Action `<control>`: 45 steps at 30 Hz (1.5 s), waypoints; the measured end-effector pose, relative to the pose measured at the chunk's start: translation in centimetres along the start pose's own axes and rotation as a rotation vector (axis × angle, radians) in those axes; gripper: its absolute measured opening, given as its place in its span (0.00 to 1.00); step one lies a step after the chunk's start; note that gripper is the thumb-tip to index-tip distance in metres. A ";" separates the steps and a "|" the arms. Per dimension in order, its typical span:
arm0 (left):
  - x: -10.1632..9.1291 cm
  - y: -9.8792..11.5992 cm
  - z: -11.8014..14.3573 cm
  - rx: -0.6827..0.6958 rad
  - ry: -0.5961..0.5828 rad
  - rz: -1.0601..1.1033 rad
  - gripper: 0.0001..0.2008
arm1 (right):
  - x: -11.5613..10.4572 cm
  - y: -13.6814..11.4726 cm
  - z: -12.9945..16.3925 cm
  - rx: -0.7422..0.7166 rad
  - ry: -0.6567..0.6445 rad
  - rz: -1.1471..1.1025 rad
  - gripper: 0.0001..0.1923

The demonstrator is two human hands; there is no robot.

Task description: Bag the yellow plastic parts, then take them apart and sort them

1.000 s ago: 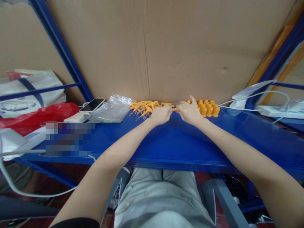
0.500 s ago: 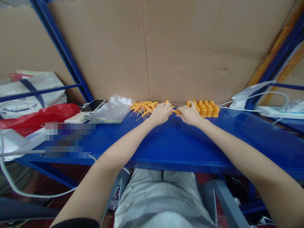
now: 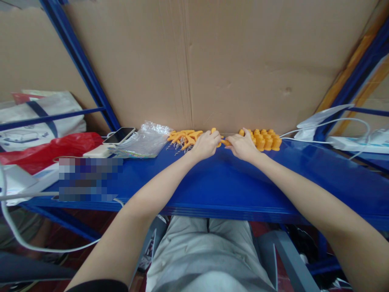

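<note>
Over the back of the blue table my left hand [image 3: 208,144] is closed round an orange corkscrew handle [image 3: 214,130], whose end sticks up above the fingers. My right hand [image 3: 241,146] is closed on a small orange plastic piece [image 3: 227,143] that points toward the left hand; its full shape is covered by my fingers. A narrow orange part bridges the gap between both hands. Left of them lies a pile of orange corkscrews [image 3: 185,138] with bare metal spirals. Beside my right hand stand rows of orange bell-shaped pieces [image 3: 267,141], upright and close together.
A clear plastic bag [image 3: 147,140], a phone [image 3: 119,136] and a red bag [image 3: 69,148] lie on the left of the blue table [image 3: 212,186]. Cardboard [image 3: 231,65] closes off the back. White cables [image 3: 340,119] and a power strip [image 3: 358,142] are at right.
</note>
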State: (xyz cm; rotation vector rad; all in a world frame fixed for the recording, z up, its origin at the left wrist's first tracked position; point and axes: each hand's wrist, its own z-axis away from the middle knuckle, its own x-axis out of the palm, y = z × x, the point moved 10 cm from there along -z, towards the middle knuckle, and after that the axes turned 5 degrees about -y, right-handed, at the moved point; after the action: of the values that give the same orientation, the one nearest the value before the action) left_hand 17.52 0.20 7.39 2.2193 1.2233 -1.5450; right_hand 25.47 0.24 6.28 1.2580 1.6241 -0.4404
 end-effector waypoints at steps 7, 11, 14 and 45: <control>0.1 -0.4 0.1 -0.061 -0.006 0.037 0.17 | -0.4 -0.3 0.1 -0.020 0.028 0.048 0.12; -0.2 -0.7 0.1 -0.108 -0.026 0.088 0.18 | -0.5 -0.3 0.0 -0.012 0.015 0.065 0.12; 0.1 -1.4 -0.1 -0.172 -0.030 0.185 0.17 | -0.7 -0.4 -0.2 -0.001 0.030 0.098 0.12; 5.2 -5.8 1.1 -0.164 -0.208 0.111 0.15 | 2.7 14.3 2.4 0.518 0.253 -0.306 0.15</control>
State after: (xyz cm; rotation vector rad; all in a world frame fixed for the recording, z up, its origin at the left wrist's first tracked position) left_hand 13.37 6.05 4.27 1.9358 1.1036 -1.5287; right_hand 39.26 5.41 6.81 1.4883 2.0070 -0.9726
